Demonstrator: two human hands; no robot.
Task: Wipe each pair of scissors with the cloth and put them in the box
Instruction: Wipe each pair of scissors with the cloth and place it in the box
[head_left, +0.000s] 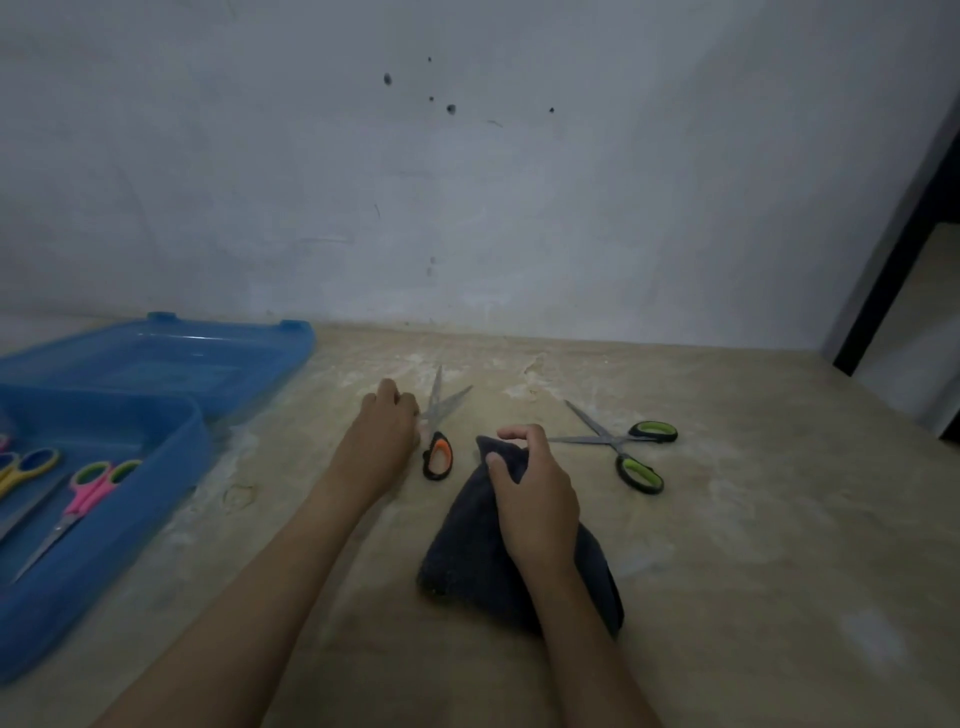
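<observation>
Brightness: dim, bluish cast throughout.
Light source: cannot tell; falls evenly, no strong direction.
Shadows: soft, faint under the arms.
Glare: pale streak on the blue lid (156, 358), far left.
Sharpness: soft, grainy.
Edges: wide-angle bending at right.

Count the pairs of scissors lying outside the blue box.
2: the orange-handled scissors by the left hand, and the green-handled scissors right of the cloth.

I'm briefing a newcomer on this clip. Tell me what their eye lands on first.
The two hands at centre: the left hand at the orange scissors, the right hand gripping the dark cloth. Next, the green scissors lying open to the right, and the blue box at left holding coloured scissors.
</observation>
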